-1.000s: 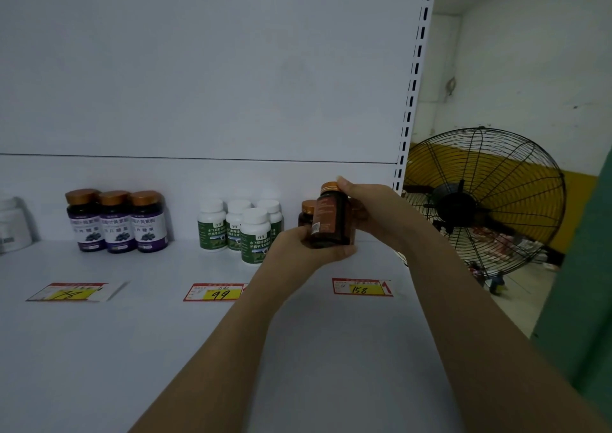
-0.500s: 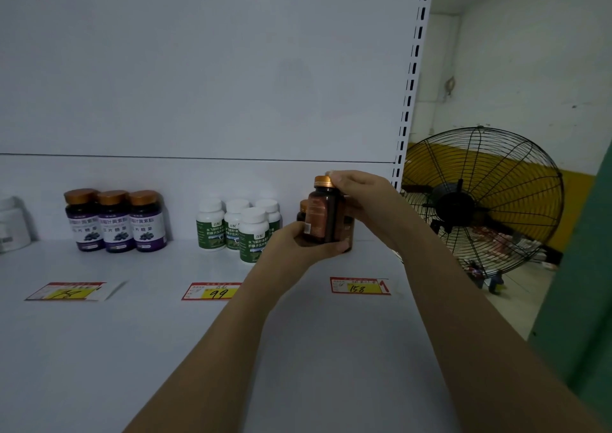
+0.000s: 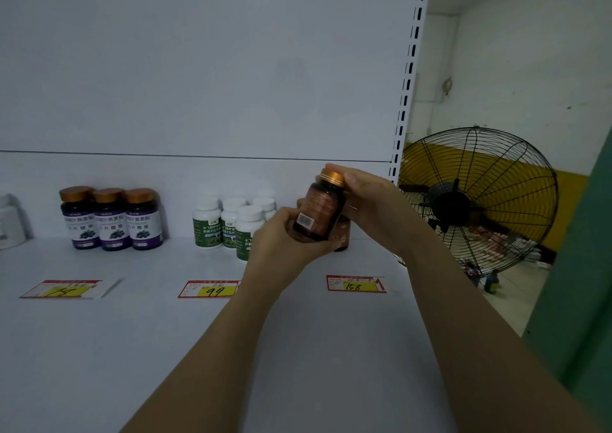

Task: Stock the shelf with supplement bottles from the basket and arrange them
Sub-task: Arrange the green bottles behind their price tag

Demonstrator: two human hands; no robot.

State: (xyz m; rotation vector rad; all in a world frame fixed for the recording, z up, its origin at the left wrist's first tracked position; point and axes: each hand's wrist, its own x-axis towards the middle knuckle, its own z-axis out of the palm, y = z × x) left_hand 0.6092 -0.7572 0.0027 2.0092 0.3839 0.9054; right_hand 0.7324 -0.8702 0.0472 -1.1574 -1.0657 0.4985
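Left grip (image 3: 284, 239) under brown bottle (image 3: 320, 209), right grip (image 3: 371, 206) on cap (image 3: 332, 177)

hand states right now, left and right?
Left hand: holding the brown bottle at its base.
Right hand: holding the same bottle at its cap.
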